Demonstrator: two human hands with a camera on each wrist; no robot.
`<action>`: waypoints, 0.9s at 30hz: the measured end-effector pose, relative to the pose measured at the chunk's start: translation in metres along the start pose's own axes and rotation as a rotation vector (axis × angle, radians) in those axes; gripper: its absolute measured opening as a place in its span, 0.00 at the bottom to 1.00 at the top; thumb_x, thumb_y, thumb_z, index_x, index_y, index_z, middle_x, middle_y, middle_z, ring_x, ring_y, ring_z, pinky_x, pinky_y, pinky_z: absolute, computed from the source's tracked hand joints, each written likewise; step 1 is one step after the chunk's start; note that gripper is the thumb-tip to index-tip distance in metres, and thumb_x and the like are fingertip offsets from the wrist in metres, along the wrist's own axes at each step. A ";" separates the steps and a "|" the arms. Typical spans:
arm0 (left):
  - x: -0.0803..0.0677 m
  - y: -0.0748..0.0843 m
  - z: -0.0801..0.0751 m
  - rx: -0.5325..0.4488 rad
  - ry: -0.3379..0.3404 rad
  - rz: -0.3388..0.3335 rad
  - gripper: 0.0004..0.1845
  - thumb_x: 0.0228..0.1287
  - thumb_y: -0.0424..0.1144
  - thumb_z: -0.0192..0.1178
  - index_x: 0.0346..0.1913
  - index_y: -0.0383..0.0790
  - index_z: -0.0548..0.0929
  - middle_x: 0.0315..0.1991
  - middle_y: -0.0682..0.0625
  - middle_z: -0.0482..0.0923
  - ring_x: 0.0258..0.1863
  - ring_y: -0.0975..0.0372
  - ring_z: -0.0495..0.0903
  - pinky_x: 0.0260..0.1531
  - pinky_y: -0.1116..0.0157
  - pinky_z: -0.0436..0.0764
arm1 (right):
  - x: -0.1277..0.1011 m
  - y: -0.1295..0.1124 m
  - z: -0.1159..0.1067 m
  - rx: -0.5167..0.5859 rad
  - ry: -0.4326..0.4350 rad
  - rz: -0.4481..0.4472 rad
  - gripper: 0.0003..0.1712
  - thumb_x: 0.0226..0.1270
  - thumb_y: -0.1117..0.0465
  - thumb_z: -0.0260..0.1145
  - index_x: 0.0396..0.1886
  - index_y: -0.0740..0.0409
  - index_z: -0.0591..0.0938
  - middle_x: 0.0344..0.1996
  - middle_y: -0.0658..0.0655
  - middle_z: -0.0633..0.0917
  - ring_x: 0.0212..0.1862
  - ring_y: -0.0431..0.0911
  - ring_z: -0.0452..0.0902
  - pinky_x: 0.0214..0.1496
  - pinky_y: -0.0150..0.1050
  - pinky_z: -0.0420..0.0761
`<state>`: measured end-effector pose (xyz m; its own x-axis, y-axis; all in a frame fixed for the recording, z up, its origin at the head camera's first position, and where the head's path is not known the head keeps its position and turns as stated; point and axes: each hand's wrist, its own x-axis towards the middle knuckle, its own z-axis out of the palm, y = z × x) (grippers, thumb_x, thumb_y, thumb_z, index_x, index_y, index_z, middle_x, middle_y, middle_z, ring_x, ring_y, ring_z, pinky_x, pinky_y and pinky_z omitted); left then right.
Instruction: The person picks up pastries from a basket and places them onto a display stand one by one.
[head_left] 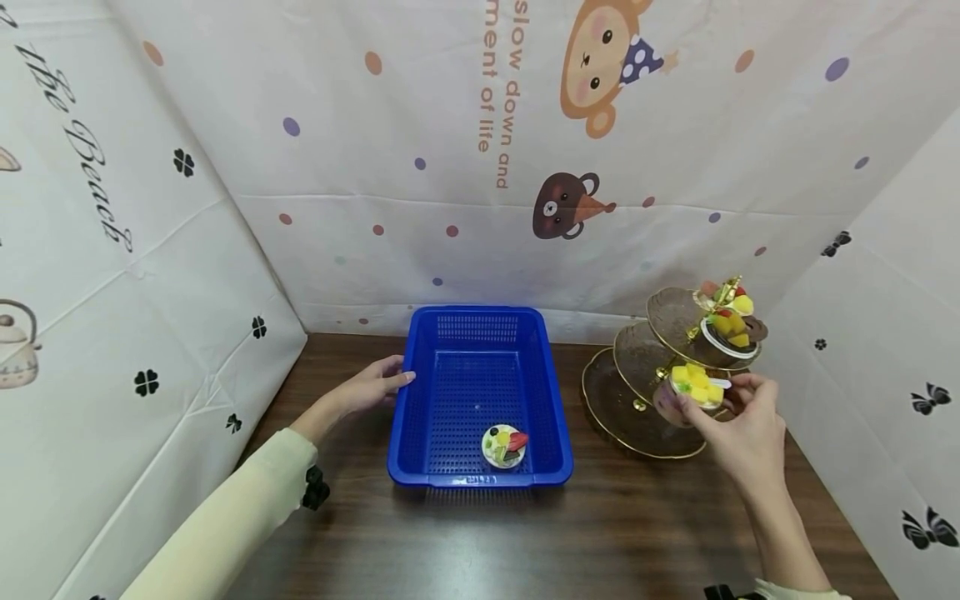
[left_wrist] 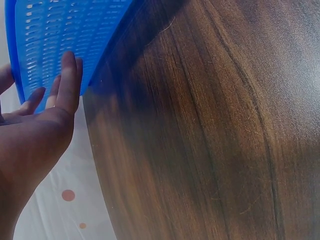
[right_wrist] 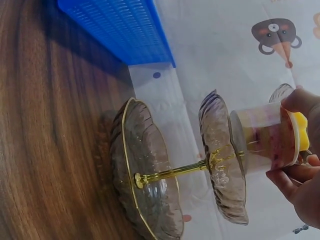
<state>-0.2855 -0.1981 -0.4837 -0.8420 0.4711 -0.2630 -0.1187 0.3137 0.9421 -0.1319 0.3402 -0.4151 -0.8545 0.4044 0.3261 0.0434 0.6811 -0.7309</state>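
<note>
A blue plastic basket [head_left: 420, 392] stands on the dark wooden table, and a small fruit-topped dessert cup [head_left: 504, 446] lies inside it near the front. My left hand [head_left: 375, 385] rests with straight fingers against the basket's left wall [left_wrist: 45, 50]. My right hand [head_left: 738, 421] pinches a clear dessert cup topped with yellow fruit [head_left: 693, 392] by its rim, at the middle plate of a three-tier glass stand [head_left: 645, 375]. In the right wrist view that cup [right_wrist: 262, 137] hangs just off the middle plate [right_wrist: 220, 165]. Another dessert [head_left: 731, 325] sits on the top tier.
Printed fabric walls close in the table on the left, back and right. The glass stand with gold stem [right_wrist: 170, 172] occupies the right rear of the table. Bare wood [head_left: 600, 533] stretches across the front.
</note>
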 end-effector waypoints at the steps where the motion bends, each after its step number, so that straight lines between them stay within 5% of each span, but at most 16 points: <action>1: 0.000 0.000 0.000 -0.002 0.002 0.000 0.31 0.85 0.48 0.53 0.79 0.34 0.61 0.66 0.34 0.74 0.61 0.48 0.81 0.64 0.42 0.80 | 0.001 0.001 0.001 0.001 0.003 0.006 0.46 0.63 0.53 0.81 0.67 0.64 0.62 0.58 0.72 0.85 0.43 0.20 0.68 0.36 0.16 0.71; 19: 0.001 -0.003 -0.002 0.011 -0.007 0.008 0.31 0.85 0.49 0.53 0.79 0.34 0.62 0.64 0.35 0.74 0.60 0.48 0.81 0.63 0.43 0.81 | 0.016 0.017 0.012 0.002 0.084 0.013 0.48 0.62 0.54 0.81 0.73 0.66 0.66 0.59 0.71 0.84 0.45 0.25 0.69 0.37 0.16 0.69; 23: 0.001 -0.002 -0.001 0.008 0.001 -0.005 0.31 0.85 0.49 0.53 0.79 0.35 0.62 0.65 0.35 0.74 0.61 0.48 0.81 0.64 0.42 0.80 | 0.017 0.017 0.015 0.002 0.085 0.008 0.47 0.62 0.54 0.81 0.74 0.66 0.68 0.61 0.71 0.83 0.53 0.42 0.79 0.42 0.16 0.70; 27: 0.001 -0.001 0.000 0.007 0.004 -0.009 0.32 0.86 0.49 0.53 0.80 0.35 0.61 0.66 0.35 0.73 0.62 0.47 0.80 0.65 0.41 0.79 | 0.020 0.017 0.016 0.018 0.082 0.005 0.46 0.63 0.55 0.81 0.74 0.67 0.70 0.63 0.70 0.81 0.61 0.63 0.79 0.49 0.18 0.72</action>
<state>-0.2861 -0.1985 -0.4849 -0.8432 0.4645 -0.2706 -0.1227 0.3239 0.9381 -0.1570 0.3502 -0.4309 -0.8089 0.4571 0.3698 0.0376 0.6678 -0.7434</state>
